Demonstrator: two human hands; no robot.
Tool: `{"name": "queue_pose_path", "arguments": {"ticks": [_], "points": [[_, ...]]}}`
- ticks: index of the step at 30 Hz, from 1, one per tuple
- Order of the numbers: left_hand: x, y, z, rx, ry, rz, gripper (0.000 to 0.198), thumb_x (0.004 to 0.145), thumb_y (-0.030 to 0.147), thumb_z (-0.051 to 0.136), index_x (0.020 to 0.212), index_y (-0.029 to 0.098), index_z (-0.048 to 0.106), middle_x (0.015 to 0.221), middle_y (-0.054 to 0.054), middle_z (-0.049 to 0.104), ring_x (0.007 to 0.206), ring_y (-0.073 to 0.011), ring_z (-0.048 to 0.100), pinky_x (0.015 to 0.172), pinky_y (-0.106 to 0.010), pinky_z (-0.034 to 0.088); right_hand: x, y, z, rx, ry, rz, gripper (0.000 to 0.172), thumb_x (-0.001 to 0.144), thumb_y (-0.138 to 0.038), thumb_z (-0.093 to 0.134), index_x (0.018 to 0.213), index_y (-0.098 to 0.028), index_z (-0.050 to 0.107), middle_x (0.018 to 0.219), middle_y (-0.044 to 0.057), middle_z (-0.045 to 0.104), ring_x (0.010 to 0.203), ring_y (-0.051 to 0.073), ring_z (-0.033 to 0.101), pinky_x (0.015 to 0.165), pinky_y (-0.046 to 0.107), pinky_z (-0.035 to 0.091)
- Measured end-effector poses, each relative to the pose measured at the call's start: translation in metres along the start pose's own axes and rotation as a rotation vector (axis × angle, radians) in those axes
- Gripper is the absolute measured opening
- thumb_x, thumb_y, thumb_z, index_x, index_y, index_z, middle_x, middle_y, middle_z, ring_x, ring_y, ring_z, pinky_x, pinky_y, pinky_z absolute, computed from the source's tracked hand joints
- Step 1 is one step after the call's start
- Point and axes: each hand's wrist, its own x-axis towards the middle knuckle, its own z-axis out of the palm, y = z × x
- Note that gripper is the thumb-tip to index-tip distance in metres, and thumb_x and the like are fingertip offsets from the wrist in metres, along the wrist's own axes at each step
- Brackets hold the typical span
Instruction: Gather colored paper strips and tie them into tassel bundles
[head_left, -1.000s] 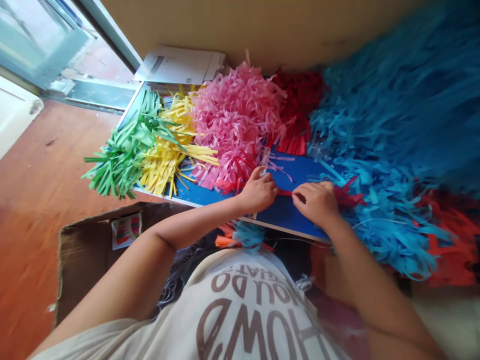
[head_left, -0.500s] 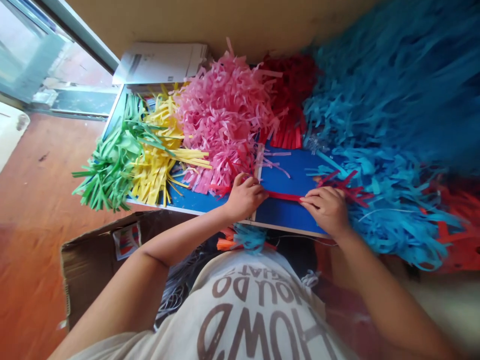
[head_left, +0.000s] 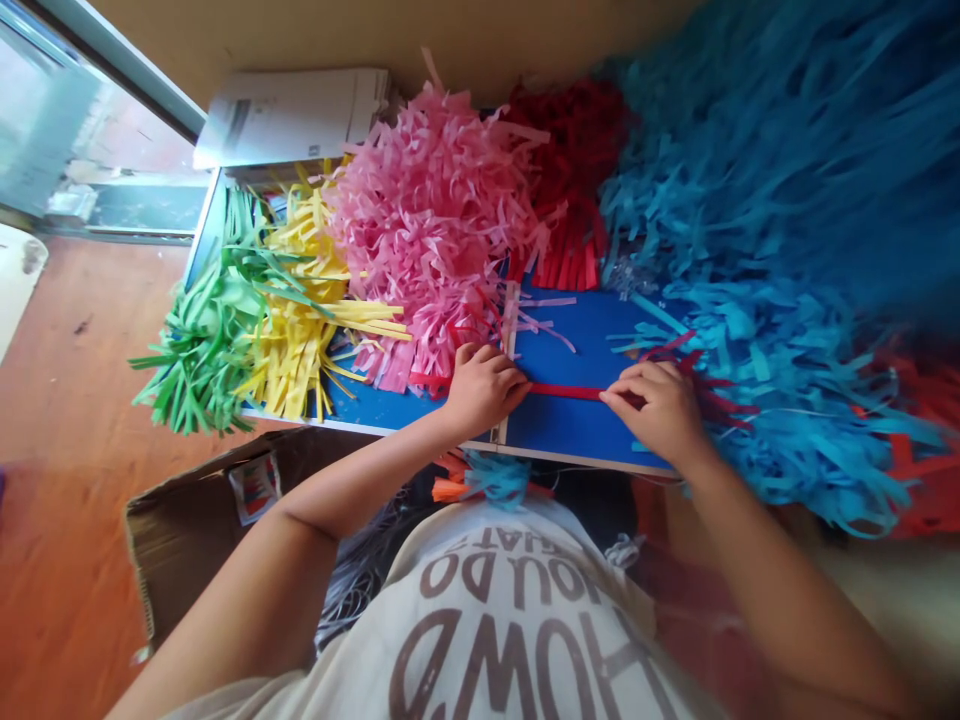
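1. Across the blue board (head_left: 577,430), a narrow red paper strip (head_left: 566,391), lying straight and taut between both hands.
2. Left hand (head_left: 480,390) curled closed over one end of the strip; right hand (head_left: 656,415) closed on the other, fingertips (head_left: 626,398) pressed down on it.
3. Probably light, soft and easily creased or torn; safest hold near both ends, with gentle tension and no sharp tug.
4. Along the board, heaped pink paper fringe (head_left: 427,220), yellow paper fringe (head_left: 296,345), green paper fringe (head_left: 206,350), dark red paper fringe (head_left: 570,170) and blue paper fringe (head_left: 750,190).
5. Beyond, a wood floor (head_left: 67,400), an open cardboard box (head_left: 187,540), stacked papers (head_left: 289,118) and a glass door (head_left: 45,130).
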Motion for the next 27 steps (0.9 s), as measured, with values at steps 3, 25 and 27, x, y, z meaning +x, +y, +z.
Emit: {"name": "queue_pose_path", "arguments": {"ticks": [3, 25, 27], "points": [[0.005, 0.001, 0.0, 0.022, -0.021, 0.0, 0.029, 0.095, 0.038, 0.056, 0.076, 0.022, 0.072, 0.081, -0.005, 0.074, 0.088, -0.0227, 0.06, 0.088, -0.046, 0.034, 0.006, -0.001, -0.001, -0.006, -0.033, 0.013, 0.02, 0.087, -0.033, 0.066, 0.07, -0.023, 0.071, 0.083, 0.005, 0.07, 0.083, 0.023, 0.058, 0.077, 0.038, 0.045], [0.008, -0.002, 0.012, 0.238, 0.192, 0.461, 0.029, 0.101, 0.034, 0.052, 0.084, 0.022, 0.072, 0.084, -0.001, 0.071, 0.093, -0.0199, 0.058, 0.096, -0.043, 0.035, 0.002, -0.056, -0.005, -0.369, -0.028, -0.131, 0.035, 0.098, -0.031, 0.051, 0.127, -0.018, 0.064, 0.13, 0.012, 0.067, 0.117, 0.029, 0.06, 0.101, 0.049, 0.032], [0.007, -0.004, 0.012, 0.249, 0.189, 0.473, 0.027, 0.101, 0.035, 0.053, 0.087, 0.024, 0.074, 0.088, -0.001, 0.071, 0.095, -0.0201, 0.058, 0.096, -0.043, 0.035, -0.011, -0.06, 0.004, -0.382, -0.072, -0.291, 0.042, 0.101, -0.035, 0.045, 0.136, -0.015, 0.058, 0.14, 0.014, 0.06, 0.13, 0.03, 0.053, 0.113, 0.055, 0.021]]}}
